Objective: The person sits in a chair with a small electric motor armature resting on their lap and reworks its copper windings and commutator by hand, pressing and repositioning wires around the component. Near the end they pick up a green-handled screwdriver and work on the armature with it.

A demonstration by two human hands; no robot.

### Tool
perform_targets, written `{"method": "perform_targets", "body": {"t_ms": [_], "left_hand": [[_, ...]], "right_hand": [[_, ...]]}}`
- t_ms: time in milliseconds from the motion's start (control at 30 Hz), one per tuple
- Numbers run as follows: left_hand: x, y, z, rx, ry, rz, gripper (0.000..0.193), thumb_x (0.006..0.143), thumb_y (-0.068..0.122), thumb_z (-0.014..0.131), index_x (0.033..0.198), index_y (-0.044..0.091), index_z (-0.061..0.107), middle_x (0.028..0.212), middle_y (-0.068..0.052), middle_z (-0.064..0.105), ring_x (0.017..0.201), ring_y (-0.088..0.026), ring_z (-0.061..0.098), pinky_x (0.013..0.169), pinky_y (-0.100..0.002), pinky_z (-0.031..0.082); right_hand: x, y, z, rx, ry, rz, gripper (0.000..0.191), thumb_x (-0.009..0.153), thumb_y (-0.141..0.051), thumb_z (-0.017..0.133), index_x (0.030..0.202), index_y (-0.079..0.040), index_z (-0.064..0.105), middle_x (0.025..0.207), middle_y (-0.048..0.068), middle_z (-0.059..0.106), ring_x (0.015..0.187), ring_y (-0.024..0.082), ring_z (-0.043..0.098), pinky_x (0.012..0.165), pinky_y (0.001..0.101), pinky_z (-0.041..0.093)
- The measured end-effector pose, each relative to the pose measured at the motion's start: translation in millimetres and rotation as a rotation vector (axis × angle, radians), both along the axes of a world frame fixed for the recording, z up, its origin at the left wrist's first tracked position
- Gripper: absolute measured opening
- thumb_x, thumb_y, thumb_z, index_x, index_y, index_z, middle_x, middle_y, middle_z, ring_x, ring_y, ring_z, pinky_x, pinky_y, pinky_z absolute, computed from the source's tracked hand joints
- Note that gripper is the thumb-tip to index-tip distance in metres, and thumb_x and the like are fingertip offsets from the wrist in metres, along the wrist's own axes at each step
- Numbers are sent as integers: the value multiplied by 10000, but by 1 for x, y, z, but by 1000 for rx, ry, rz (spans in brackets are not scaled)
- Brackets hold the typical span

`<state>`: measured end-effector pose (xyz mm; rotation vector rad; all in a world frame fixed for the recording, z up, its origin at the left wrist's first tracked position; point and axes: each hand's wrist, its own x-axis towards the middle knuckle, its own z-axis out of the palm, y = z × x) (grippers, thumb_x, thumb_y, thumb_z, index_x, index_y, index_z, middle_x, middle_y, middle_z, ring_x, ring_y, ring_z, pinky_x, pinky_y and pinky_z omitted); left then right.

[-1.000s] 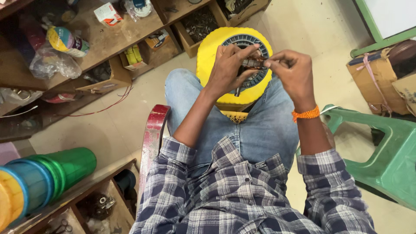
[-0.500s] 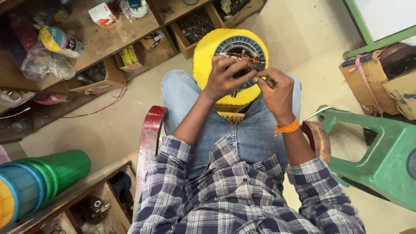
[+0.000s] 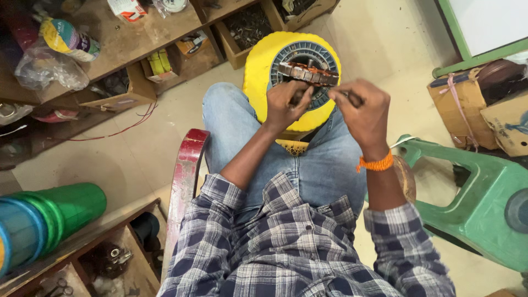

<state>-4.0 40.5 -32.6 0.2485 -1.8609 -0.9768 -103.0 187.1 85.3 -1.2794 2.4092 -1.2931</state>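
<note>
A round metal motor stator with copper windings [image 3: 308,71] is held on edge above a yellow round stool [image 3: 258,71] between my knees. My left hand [image 3: 286,104] grips the stator's near rim with curled fingers. My right hand [image 3: 360,110], with an orange band at the wrist, pinches something small and thin at the stator's right side; what it is I cannot make out. Both forearms in a checked shirt reach forward over blue jeans.
Wooden shelves [image 3: 137,38] with boxes, bags and small parts run along the upper left. A green plastic stool [image 3: 484,192] stands at right, cardboard boxes [image 3: 473,99] behind it. Stacked green and blue plastic tubs [image 3: 49,214] lie lower left. A red chair arm [image 3: 184,181] is beside my left leg.
The view has shifted. My hands have tipped the stator up on edge, and my right hand has drawn slightly away to its right side.
</note>
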Motion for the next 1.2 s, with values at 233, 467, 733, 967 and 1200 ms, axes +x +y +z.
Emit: {"method": "perform_targets", "body": {"t_ms": [233,467,733,967,1200], "left_hand": [[-3,16,-1,354,-22,-5,102,934,80,740,906,33,655,585,7,544,504,-37,478,493,-254,377],[2,17,15,183,-107,106,120,909,86,805,915,85,685,654,-14,592,589,-123,551,581,-308,425],[-4,-36,40,-411,-102,-193,622,896,257,853,1422,163,535,1235,1,670,1131,-234,627,997,-406,455],[-9,-38,30,-332,-119,-278,550,931,273,838,1379,173,535,1244,23,674,1080,-209,631,969,-394,448],[1,-37,24,-586,-42,-118,264,870,224,785,1125,254,726,1356,35,604,1224,-215,535,1018,-412,422]], "right_hand": [[-37,-59,-13,21,-162,37,97,935,-87,785,936,6,753,600,-16,517,558,22,396,507,259,316],[-58,-52,-33,28,-350,37,106,918,-76,806,948,17,766,642,-89,513,591,-8,407,530,222,320],[-43,-18,-26,-20,-475,-20,92,927,-55,789,955,21,746,675,-110,544,618,-19,426,562,214,348],[5,-5,-26,-2,-58,-89,110,925,-11,803,954,14,700,642,49,427,569,97,350,529,296,298],[25,-3,-48,-111,66,-34,103,929,28,764,962,17,667,804,105,616,617,156,517,572,313,399]]}}
